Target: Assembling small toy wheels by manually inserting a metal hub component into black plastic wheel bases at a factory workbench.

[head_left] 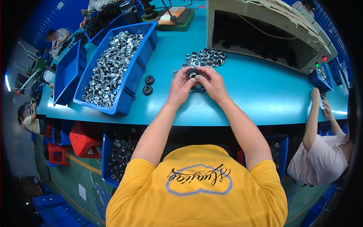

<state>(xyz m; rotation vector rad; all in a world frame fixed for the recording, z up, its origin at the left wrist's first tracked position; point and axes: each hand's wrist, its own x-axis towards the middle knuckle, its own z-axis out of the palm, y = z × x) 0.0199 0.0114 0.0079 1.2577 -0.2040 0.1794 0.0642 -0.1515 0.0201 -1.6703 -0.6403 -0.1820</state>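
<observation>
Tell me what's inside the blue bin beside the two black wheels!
Lots of silver and black parts are heaped in the bin. The top ones cover whatever lies underneath, so the bottom can't be seen.

Readable-type print: 1 spot, the yellow shirt, nearer the body than the left hand and right hand. Big black script word, upside down in this view, plus 1 small line of block capitals on the hand side of it. Blue-violet cloud outline rings the lettering. Rest too small to read: white wall sheet, far beyond and left of left hand; pale wall sheet, far beyond and right of right hand; round mark on co-worker's sleeve, well right of right hand, nearer the body.
</observation>
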